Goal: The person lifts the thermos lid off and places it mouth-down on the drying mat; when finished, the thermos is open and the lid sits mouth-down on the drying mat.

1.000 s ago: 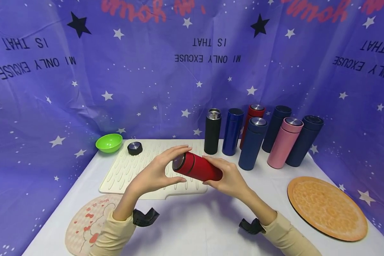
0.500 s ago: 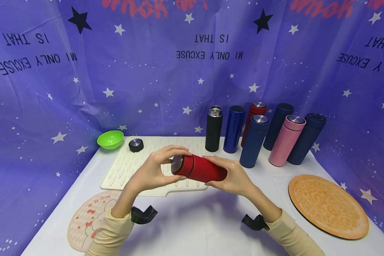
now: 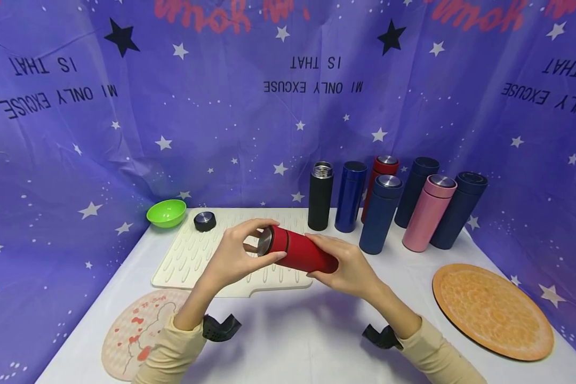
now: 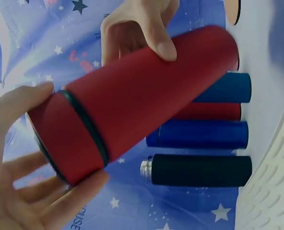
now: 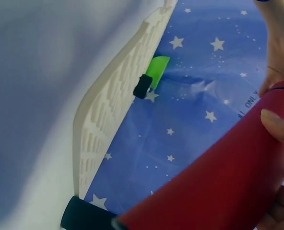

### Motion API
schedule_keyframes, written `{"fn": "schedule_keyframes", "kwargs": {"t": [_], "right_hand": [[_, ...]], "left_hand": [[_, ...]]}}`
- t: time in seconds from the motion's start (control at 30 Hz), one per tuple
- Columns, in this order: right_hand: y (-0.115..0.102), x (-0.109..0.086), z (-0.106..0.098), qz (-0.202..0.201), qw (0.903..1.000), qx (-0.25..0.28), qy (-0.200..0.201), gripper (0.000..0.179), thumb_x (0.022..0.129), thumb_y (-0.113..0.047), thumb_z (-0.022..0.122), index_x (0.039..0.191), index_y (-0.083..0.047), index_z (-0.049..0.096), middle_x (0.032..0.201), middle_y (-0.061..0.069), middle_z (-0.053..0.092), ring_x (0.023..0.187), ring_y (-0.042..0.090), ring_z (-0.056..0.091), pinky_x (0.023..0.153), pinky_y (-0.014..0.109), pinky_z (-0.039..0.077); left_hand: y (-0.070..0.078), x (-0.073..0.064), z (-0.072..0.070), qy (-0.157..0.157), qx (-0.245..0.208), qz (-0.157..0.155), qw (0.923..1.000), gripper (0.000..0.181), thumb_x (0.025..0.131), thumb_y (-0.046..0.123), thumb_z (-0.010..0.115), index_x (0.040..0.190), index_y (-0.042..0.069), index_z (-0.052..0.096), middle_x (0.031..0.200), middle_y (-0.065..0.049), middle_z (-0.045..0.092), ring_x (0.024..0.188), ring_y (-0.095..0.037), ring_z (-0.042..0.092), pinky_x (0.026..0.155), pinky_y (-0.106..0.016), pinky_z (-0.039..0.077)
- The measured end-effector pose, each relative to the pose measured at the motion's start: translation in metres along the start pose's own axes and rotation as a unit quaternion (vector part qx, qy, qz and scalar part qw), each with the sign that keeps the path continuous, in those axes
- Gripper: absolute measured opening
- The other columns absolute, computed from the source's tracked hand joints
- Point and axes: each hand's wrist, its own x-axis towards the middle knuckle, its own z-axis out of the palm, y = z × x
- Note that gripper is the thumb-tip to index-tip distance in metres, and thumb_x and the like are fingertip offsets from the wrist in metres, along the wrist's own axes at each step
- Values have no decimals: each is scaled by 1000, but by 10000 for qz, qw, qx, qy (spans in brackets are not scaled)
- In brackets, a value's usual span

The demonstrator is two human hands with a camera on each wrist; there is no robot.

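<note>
A red thermos (image 3: 312, 252) is held tilted in the air in both hands, its metal-topped lid (image 3: 279, 240) facing left. My left hand (image 3: 235, 256) grips the lid with the thumb on the near side and the fingers around the far side. Around the lower body, my right hand (image 3: 348, 266) holds the thermos by thumb and fingers. In the left wrist view, a dark ring (image 4: 87, 127) separates the lid from the body. The right wrist view shows the red body (image 5: 228, 167) close up, with the right fingers partly hidden behind it.
Several thermoses stand at the back right, including a lidless black one (image 3: 319, 200) and a pink one (image 3: 428, 216). A black lid (image 3: 204, 221) lies on the cream ribbed mat (image 3: 187, 266). Around these are a green bowl (image 3: 166, 214), a pink round mat (image 3: 125, 341) and an orange round mat (image 3: 492, 312).
My left thumb has come up from below the lid onto its near side, and the fingers have shifted around the lid. The right hand keeps its hold on the body.
</note>
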Motion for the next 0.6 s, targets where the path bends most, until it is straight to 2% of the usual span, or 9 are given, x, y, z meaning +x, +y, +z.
{"fn": "schedule_keyframes", "kwargs": {"t": [0.1,0.23,0.37,0.47,0.53,0.6], "right_hand": [[-1,1,-4,71,9997,162,-168,72,65,-18,90,130,-10,61,124,5,64,110,23,63,84,38,56],[0,2,-12,210,9972,506,-504,70,65,-20,90,129,-13,62,120,-1,66,103,16,64,79,33,57],[1,2,-17,368,9946,726,-637,71,65,-23,91,129,-18,63,117,-5,67,95,12,64,75,30,56],[0,2,-17,349,9952,698,-595,71,64,-23,91,130,-17,63,118,-4,67,97,13,64,75,30,56],[-2,2,-16,281,9966,585,-510,72,64,-21,91,130,-15,62,120,-2,66,101,15,65,77,32,57],[-4,1,-14,147,9985,371,-382,73,64,-19,91,130,-12,62,121,2,66,105,19,64,79,35,57]], "left_hand": [[-2,0,-3,-336,70,271,9990,55,72,6,84,122,2,60,115,-13,63,98,-24,61,75,-35,58],[-5,-1,-7,-906,-5,887,9919,60,69,0,85,123,-1,58,124,-16,58,114,-24,56,86,-37,55],[-17,-2,-4,-1055,-97,1149,9877,63,67,-1,86,124,2,59,127,-15,57,119,-24,53,86,-35,55],[-29,-2,0,-936,-194,999,9904,64,67,4,88,125,8,60,125,-8,59,114,-22,56,80,-31,57],[-32,-3,1,-755,-271,681,9944,63,68,10,88,125,13,61,122,-2,61,106,-19,59,75,-29,58],[-34,-3,3,-544,-318,192,9978,60,70,18,88,123,20,62,116,3,63,97,-16,62,70,-28,58]]}}
